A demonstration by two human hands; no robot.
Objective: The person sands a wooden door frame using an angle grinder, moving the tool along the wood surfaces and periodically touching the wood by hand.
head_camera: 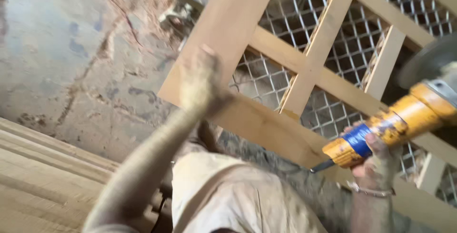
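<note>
My left hand (202, 83), dusty, rests on the corner of a wooden frame (228, 28) and grips its edge. The frame has light wooden bars and a white metal mesh (285, 9) behind them. My right hand (376, 164) holds the handle of a yellow and blue angle grinder (395, 123). Its grey disc guard (428, 61) sits over the frame's right part. A metal bracelet circles my right wrist.
A stained concrete floor (71, 52) lies to the left. Stacked wooden boards (43, 180) fill the lower left. My knee in dusty beige trousers (238, 199) is at the bottom centre.
</note>
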